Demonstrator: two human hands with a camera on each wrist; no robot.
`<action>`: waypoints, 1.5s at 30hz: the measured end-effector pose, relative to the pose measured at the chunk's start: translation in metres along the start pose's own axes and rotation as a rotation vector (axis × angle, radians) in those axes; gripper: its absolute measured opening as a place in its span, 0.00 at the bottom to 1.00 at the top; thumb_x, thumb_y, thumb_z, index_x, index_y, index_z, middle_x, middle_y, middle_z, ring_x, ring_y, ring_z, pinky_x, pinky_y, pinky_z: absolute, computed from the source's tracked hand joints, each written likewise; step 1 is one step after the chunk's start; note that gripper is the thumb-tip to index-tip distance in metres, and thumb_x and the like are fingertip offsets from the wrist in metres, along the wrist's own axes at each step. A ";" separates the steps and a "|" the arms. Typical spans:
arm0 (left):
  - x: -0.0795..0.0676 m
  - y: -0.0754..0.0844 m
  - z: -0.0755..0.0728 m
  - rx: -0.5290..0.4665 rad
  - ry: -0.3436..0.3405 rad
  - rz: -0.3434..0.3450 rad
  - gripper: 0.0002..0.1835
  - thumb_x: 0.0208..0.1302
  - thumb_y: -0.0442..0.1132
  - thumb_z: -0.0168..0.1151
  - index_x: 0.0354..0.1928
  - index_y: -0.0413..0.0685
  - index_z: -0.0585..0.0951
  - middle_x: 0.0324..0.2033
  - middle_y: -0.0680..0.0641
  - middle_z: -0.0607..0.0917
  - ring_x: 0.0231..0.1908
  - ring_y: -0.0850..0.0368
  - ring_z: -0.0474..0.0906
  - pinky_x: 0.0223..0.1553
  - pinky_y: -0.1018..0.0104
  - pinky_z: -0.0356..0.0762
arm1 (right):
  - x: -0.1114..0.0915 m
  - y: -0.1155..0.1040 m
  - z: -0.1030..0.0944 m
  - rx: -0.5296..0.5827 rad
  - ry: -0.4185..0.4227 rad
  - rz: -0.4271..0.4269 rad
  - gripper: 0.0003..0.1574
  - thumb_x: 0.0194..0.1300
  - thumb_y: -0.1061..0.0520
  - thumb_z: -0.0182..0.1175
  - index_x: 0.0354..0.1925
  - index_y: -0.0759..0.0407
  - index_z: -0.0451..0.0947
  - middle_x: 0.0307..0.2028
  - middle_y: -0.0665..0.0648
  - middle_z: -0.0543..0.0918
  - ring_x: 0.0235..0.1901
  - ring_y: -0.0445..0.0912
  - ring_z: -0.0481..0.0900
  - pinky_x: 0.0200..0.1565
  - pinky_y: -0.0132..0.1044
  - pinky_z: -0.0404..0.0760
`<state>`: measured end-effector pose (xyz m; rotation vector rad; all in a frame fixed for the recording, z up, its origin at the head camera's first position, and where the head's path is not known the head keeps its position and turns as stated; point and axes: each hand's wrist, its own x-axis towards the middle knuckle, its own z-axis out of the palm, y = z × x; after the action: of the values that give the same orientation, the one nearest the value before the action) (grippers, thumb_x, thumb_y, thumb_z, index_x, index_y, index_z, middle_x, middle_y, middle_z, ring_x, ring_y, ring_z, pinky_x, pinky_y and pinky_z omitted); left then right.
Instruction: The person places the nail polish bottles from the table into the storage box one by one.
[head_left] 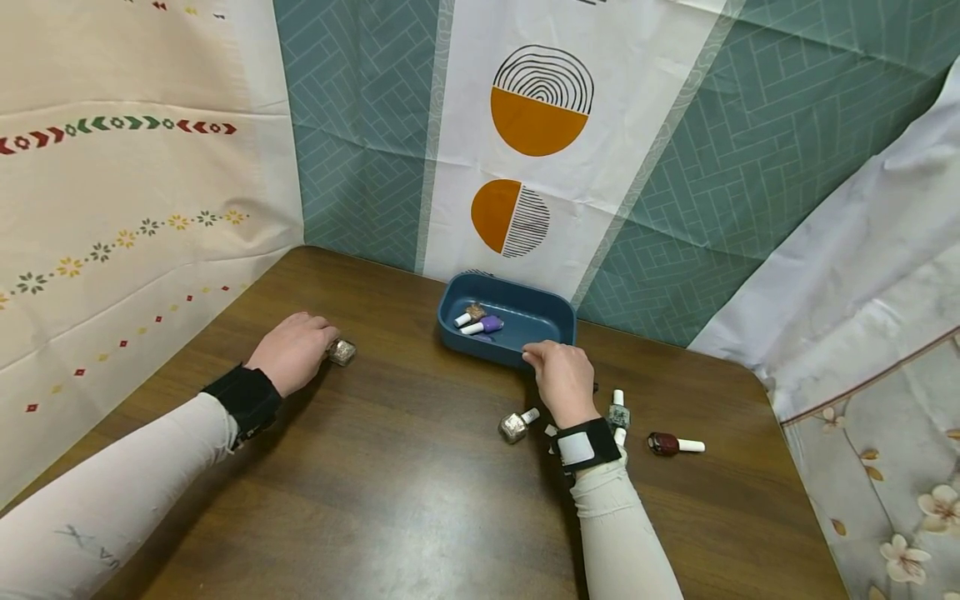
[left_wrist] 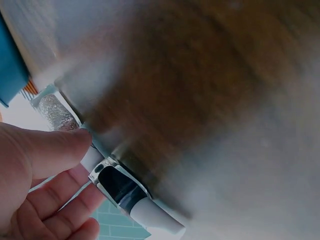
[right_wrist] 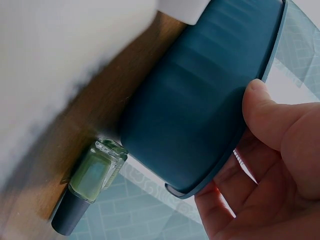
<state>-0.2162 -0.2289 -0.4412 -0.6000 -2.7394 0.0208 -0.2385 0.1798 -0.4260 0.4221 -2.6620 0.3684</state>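
In the head view, my left hand is low over the left of the table, beside a glitter nail polish bottle. The left wrist view shows its thumb and fingers pinching that bottle by the white cap. A dark nail polish bottle with a white cap is next to the fingers. My right hand grips the front rim of the blue tray, thumb on the outer wall and fingers behind the edge. Inside the tray lie a purple bottle and a copper glitter bottle.
Near my right wrist lie a silver glitter bottle, a grey-green bottle and a dark red bottle. A green bottle with a black cap is beside the tray. Patterned cloth hangs behind the table.
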 end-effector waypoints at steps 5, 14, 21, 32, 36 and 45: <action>0.003 0.001 0.001 0.023 -0.002 -0.017 0.09 0.52 0.26 0.61 0.36 0.41 0.83 0.32 0.43 0.84 0.35 0.46 0.77 0.47 0.53 0.72 | 0.000 -0.001 -0.001 0.000 0.004 -0.001 0.09 0.61 0.50 0.61 0.40 0.46 0.85 0.35 0.49 0.87 0.35 0.50 0.84 0.39 0.47 0.79; 0.006 0.003 0.001 0.008 0.001 -0.011 0.06 0.52 0.28 0.63 0.32 0.43 0.83 0.29 0.44 0.83 0.33 0.46 0.76 0.44 0.53 0.72 | 0.000 0.000 0.000 0.005 0.014 -0.008 0.09 0.61 0.51 0.61 0.40 0.46 0.86 0.34 0.49 0.88 0.34 0.49 0.84 0.40 0.46 0.79; 0.003 0.007 -0.001 -0.020 0.003 -0.001 0.03 0.51 0.34 0.68 0.29 0.46 0.82 0.25 0.48 0.82 0.30 0.50 0.75 0.41 0.56 0.70 | 0.000 0.000 0.001 -0.002 0.007 -0.006 0.09 0.61 0.50 0.61 0.40 0.46 0.85 0.34 0.49 0.87 0.35 0.49 0.84 0.41 0.46 0.79; 0.002 0.015 -0.002 -0.022 0.019 0.028 0.07 0.48 0.38 0.72 0.27 0.47 0.82 0.21 0.51 0.80 0.24 0.55 0.71 0.36 0.60 0.64 | 0.000 0.000 0.001 -0.001 0.007 -0.003 0.09 0.61 0.51 0.62 0.40 0.46 0.86 0.34 0.49 0.88 0.35 0.49 0.84 0.40 0.46 0.79; 0.003 0.018 -0.003 -0.005 0.015 0.020 0.08 0.48 0.40 0.72 0.27 0.46 0.81 0.21 0.51 0.78 0.25 0.55 0.69 0.36 0.61 0.63 | 0.000 0.001 0.001 -0.001 0.002 0.002 0.09 0.61 0.51 0.62 0.40 0.46 0.86 0.34 0.49 0.88 0.34 0.49 0.84 0.40 0.46 0.79; 0.004 0.026 -0.006 -0.030 0.086 0.041 0.09 0.48 0.40 0.70 0.23 0.47 0.78 0.19 0.51 0.76 0.24 0.52 0.69 0.34 0.58 0.67 | 0.000 0.000 0.000 -0.005 -0.007 0.003 0.10 0.61 0.51 0.61 0.40 0.46 0.85 0.35 0.49 0.87 0.36 0.48 0.84 0.44 0.46 0.78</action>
<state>-0.2069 -0.2043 -0.4363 -0.6506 -2.6488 -0.0358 -0.2387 0.1796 -0.4262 0.4181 -2.6707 0.3615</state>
